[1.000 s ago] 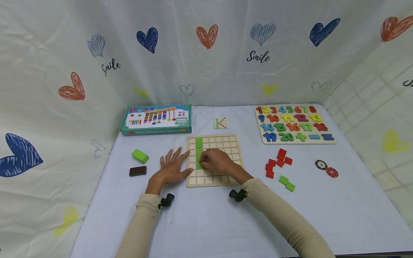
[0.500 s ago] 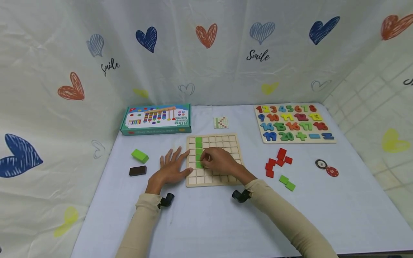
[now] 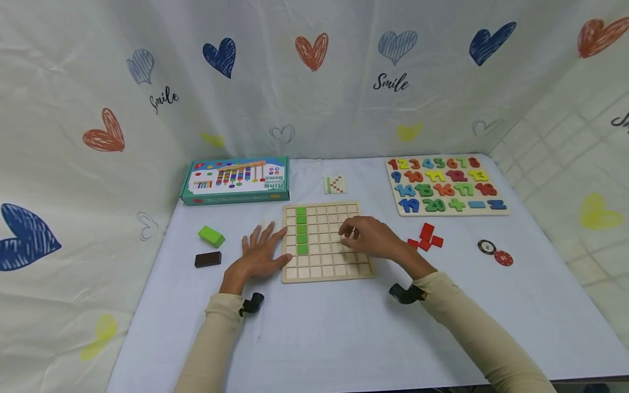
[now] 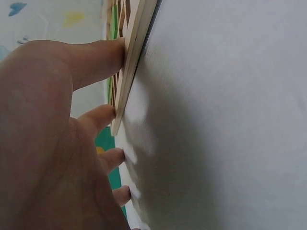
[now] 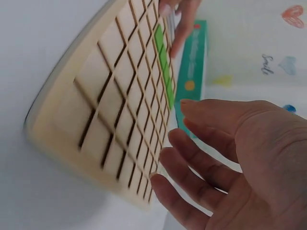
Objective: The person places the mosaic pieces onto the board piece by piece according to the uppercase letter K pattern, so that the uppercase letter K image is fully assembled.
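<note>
A wooden grid board [image 3: 326,279] lies flat on the table, with several green square tiles [image 3: 302,238] in one column near its left side. My left hand [image 3: 259,255] lies spread at the board's left edge; in the left wrist view its thumb [image 4: 98,61] and forefinger touch the wooden side. Over the board's right part hovers my right hand [image 3: 372,236], fingers loosely bent. The right wrist view shows nothing between its thumb and fingers [image 5: 204,189]. Red tiles [image 3: 427,231] lie to the right of the board, some hidden by the right forearm.
Behind the board are a teal game box [image 3: 236,183], a small pattern card [image 3: 335,184] and a number puzzle [image 3: 449,188]. A green block [image 3: 211,236] and a dark block [image 3: 208,259] sit at left. Two round chips [image 3: 503,258] [image 3: 486,247] lie at right.
My right hand has moved away from the green column toward the board's right edge. Its forearm now covers the two loose green tiles. The left hand stays in place.
</note>
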`<state>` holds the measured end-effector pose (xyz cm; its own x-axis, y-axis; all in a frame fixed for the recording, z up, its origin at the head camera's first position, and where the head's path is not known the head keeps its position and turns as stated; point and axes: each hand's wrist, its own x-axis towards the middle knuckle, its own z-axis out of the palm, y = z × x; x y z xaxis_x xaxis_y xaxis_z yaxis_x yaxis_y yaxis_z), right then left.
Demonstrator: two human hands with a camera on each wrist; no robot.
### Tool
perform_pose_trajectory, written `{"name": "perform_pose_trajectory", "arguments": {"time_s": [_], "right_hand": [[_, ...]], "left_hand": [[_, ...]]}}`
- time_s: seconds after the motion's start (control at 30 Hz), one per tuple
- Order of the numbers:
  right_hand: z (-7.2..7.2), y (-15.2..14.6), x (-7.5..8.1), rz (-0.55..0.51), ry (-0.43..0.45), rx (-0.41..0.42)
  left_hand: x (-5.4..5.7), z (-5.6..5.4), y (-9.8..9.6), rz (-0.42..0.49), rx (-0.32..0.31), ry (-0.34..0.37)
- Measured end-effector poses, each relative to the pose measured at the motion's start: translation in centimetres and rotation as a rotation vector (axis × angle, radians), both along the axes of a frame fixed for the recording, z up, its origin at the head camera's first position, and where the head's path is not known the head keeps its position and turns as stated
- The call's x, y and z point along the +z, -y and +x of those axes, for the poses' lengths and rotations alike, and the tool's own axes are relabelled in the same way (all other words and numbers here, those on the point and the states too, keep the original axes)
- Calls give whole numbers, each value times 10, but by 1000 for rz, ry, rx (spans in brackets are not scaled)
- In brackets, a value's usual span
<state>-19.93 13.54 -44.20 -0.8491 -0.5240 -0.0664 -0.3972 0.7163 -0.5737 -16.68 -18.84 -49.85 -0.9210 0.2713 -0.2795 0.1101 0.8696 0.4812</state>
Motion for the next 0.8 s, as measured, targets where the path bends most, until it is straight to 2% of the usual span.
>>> {"name": "perform_pose_trajectory", "arguments": {"time_s": [0.27,0.53,0.67,0.8], "right_hand": [[9,-61,9,83,37,-50],[27,-124,14,255,125,-103],[35,-151,13,266,166,-103],[40,-164,6,254,200,-108]], "left_hand": [[-2,-2,0,-6,-2,0],[1,0,-2,-1,-5,6],[1,-1,0,2,-7,4],[-1,-1,0,-6,-5,4]]}}
